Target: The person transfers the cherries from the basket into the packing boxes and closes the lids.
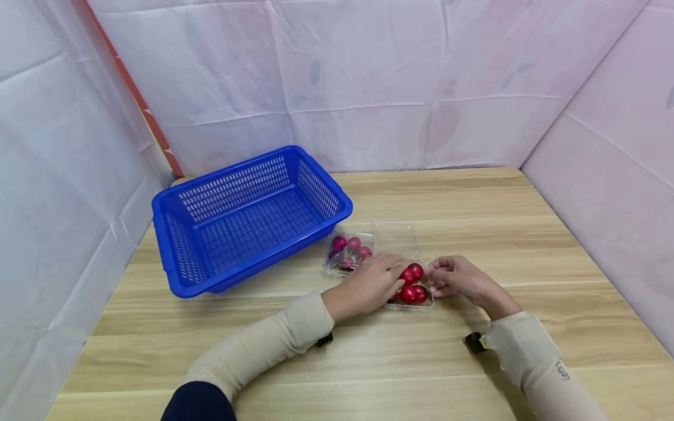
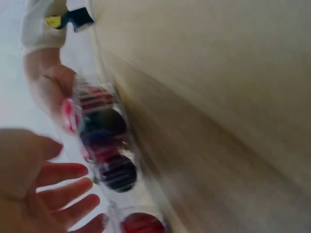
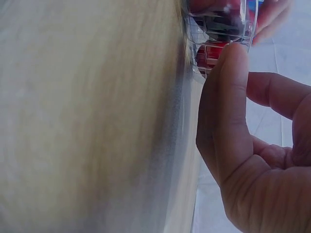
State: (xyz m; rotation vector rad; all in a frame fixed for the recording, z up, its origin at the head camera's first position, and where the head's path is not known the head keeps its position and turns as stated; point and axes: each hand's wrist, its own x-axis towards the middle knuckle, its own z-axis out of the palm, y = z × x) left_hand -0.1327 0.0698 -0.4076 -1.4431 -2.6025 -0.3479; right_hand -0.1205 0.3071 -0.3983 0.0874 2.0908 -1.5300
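A clear plastic box (image 1: 427, 305) with several shiny red round fruits (image 1: 408, 294) sits on the table between the hands; I cannot tell the kind of fruit. My left hand (image 1: 372, 285) reaches over the box's left side, its fingers loosely extended and spread in the left wrist view (image 2: 53, 189). At the box's right edge is my right hand (image 1: 463, 282), with thumb and forefinger pinching the rim; the forefinger's tip is hidden in the right wrist view (image 3: 243, 141). A clear lid (image 1: 397, 237) lies folded back behind the box.
Left of the near box stands a second clear box (image 1: 332, 269) with several purplish-red fruits (image 1: 354, 243). A blue slotted basket (image 1: 258, 262) stands at the back left of the wooden table (image 1: 400, 368). White cloth walls (image 1: 363, 76) enclose the back and sides.
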